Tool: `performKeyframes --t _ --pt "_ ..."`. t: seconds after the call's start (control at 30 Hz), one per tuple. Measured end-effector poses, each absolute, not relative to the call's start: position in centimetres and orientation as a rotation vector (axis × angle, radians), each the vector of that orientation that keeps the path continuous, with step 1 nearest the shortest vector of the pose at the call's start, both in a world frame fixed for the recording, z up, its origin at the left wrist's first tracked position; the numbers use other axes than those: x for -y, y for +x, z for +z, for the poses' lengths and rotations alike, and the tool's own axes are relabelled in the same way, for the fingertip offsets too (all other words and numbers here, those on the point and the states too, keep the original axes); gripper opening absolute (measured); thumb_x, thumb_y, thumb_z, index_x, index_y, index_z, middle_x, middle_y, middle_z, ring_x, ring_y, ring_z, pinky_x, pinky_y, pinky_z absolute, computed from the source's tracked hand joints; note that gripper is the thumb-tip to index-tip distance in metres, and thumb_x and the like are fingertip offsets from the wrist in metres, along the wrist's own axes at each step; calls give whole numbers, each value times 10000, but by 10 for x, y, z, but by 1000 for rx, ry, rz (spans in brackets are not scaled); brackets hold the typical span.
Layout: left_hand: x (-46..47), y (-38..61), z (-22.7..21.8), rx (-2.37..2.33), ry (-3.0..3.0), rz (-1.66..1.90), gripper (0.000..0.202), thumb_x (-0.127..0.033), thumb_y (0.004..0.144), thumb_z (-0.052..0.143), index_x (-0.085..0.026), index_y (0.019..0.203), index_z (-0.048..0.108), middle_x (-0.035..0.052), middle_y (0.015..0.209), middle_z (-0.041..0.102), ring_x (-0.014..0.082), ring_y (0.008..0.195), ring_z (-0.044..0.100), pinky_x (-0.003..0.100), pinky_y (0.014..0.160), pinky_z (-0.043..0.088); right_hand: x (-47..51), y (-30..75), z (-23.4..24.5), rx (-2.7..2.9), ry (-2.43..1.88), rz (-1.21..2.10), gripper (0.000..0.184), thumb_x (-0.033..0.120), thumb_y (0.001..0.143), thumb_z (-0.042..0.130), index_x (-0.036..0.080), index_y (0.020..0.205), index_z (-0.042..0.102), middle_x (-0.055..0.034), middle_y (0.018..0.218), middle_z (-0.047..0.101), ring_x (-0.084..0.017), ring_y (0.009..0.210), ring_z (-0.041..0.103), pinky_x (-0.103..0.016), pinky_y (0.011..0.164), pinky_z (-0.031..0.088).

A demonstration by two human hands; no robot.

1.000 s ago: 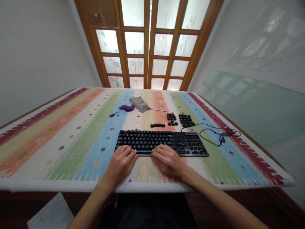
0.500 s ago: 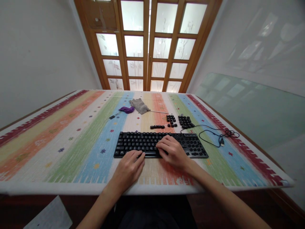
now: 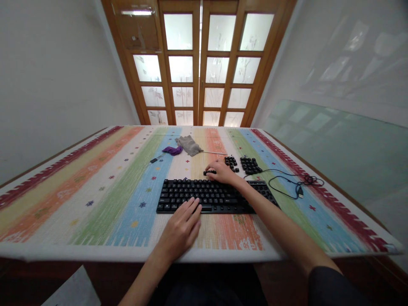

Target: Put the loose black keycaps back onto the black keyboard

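The long black plastic keyboard [image 3: 212, 195] is lying crosswise on the striped cloth [image 3: 105, 204], its cabled edge facing away. The left hand [image 3: 183, 226] is resting loosely outstretched on its near edge; the right hand [image 3: 221, 171] is touching blocky black keycaps [image 3: 208, 172] beyond, its grip unclear from here.

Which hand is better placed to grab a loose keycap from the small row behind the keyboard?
Right, most likely: the right hand is at the keyboard's back edge, fingers around the loose keycaps. The left hand is farther off, fingers over the keyboard's front edge.
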State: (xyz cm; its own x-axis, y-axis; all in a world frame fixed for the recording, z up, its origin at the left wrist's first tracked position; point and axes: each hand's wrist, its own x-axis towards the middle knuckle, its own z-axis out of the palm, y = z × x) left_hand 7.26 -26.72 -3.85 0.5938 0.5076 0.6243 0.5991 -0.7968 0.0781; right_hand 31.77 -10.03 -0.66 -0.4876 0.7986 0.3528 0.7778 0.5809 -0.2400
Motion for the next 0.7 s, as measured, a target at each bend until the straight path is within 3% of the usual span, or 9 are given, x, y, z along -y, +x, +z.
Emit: performKeyframes --t 0.23,0.7 --pt "264 71 -43 918 -2726 -929 384 -141 979 446 -128 1344 567 146 1373 610 276 1322 542 493 1076 501 94 312 -11 2399 -1261 40 120 124 782 730 168 888 764 -81 808 736 -251 939 599 -345 787 475" --pt "263 85 -37 907 -2733 -855 446 -190 979 467 -110 1417 485 163 1441 545 290 1386 464 501 1093 472 192 326 6 2231 -866 115 83 146 867 673 179 936 706 -61 872 724 -225 916 578 -398 841 502"
